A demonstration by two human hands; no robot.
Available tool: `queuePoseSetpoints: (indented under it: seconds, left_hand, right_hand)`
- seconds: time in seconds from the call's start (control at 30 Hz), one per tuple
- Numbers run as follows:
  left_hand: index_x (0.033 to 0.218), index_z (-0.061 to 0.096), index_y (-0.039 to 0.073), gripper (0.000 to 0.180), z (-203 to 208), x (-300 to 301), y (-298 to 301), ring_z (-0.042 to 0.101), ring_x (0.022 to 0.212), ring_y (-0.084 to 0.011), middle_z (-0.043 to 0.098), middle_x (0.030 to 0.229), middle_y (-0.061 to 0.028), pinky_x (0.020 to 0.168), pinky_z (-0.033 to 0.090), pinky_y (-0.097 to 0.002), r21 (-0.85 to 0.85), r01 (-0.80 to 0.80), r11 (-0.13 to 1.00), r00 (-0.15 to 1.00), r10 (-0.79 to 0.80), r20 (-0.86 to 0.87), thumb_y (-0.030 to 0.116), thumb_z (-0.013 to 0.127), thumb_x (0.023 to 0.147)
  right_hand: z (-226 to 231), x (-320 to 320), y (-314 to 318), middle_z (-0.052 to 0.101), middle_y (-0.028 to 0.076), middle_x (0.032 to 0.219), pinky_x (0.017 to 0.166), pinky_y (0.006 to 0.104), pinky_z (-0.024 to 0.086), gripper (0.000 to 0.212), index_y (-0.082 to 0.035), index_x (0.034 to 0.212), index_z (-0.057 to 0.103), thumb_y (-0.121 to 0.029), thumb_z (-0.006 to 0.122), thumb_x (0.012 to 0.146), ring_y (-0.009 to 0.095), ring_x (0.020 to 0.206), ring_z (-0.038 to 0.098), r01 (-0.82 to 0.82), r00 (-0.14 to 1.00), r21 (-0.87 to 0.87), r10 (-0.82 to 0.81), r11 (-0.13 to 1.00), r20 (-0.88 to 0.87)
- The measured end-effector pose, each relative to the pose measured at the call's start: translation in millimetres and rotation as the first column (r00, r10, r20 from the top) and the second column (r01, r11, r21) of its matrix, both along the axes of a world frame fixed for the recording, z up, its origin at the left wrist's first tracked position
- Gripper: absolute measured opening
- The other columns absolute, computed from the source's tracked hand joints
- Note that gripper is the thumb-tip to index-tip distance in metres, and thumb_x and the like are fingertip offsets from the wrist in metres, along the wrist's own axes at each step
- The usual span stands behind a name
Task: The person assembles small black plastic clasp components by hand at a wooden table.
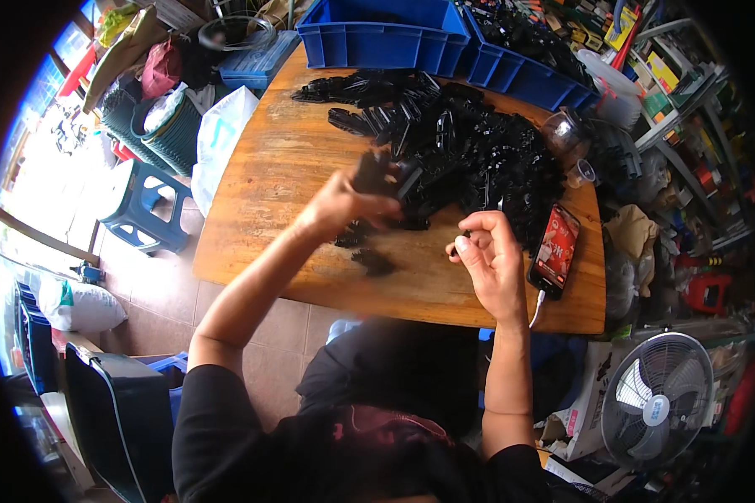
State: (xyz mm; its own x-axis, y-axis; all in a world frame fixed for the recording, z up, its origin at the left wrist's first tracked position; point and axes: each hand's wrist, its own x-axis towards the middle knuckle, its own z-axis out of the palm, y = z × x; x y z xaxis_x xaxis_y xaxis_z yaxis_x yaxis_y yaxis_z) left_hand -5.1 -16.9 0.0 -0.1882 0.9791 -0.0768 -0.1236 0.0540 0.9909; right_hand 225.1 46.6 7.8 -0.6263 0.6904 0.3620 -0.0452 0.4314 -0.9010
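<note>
Many glossy black plastic parts (512, 159) lie heaped on the wooden table (260, 184). Over the heap's left side, my left hand (340, 205) is smeared by motion; a blurred dark part (371, 172) shows between its thumb and fingers. My right hand (493, 256) is raised over the table's near side, thumb and forefinger pinched around a small black piece (462, 241), its shape mostly hidden by the fingers. A few more dark parts (372, 261) lie just below my left hand, close to the near edge.
A phone (555, 246) with a lit red screen and white cable rests to the right of my right hand. Blue bins (386, 46) stand along the far edge, one holding more black parts. A clear container (566, 132) is at the right; a fan (656, 407) stands lower right.
</note>
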Motion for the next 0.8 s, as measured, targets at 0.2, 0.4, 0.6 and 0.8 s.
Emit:
queuePoseSetpoints:
  seconds: [0.2,0.4,0.6,0.8]
  left_hand:
    - [0.107,0.055,-0.005,0.035,1.1,44.9,-13.2,0.062,0.069,-0.0159,0.064,0.087,-0.0101,0.060,0.054,-0.0265,0.049,0.151,0.987,0.979,-0.156,0.128,0.000,0.066,0.074]
    - [0.100,0.058,0.002,0.029,-2.7,58.9,-17.0,0.057,0.075,-0.0101,0.061,0.083,-0.0022,0.066,0.050,-0.0243,0.186,-0.037,0.982,0.886,0.118,-0.447,0.003,0.069,0.073]
    - [0.100,0.058,0.002,0.035,7.8,64.3,-23.3,0.063,0.081,-0.0239,0.063,0.091,-0.0159,0.070,0.049,-0.0292,0.165,-0.051,0.985,0.988,0.074,-0.136,0.002,0.072,0.068]
    - [0.100,0.063,0.003,0.035,-7.2,62.9,-27.6,0.062,0.083,-0.0217,0.063,0.092,-0.0093,0.074,0.048,-0.0290,0.434,-0.052,0.899,0.733,0.330,-0.595,0.000,0.072,0.067]
  right_hand:
    - [19.8,-11.6,-10.3,0.060,0.007,0.088,0.071,0.0269,0.048,0.010,-0.001,0.088,0.064,0.000,0.066,0.078,0.017,0.078,0.060,-0.053,0.988,0.176,0.078,0.983,-0.137]
    - [17.2,-5.6,-12.2,0.058,0.006,0.087,0.069,0.0251,0.047,0.010,-0.001,0.086,0.065,0.003,0.066,0.077,0.016,0.079,0.058,0.022,0.999,0.316,-0.011,0.948,-0.035]
    - [8.3,-5.4,-9.7,0.057,0.006,0.086,0.067,0.0236,0.047,0.010,0.000,0.087,0.066,0.002,0.066,0.078,0.015,0.077,0.057,0.105,0.995,0.308,-0.100,0.946,-0.031]
    - [15.7,-14.0,-20.1,0.057,0.008,0.085,0.064,0.0291,0.047,0.015,-0.001,0.088,0.064,0.006,0.065,0.075,0.021,0.076,0.059,0.103,0.995,0.436,-0.090,0.894,-0.049]
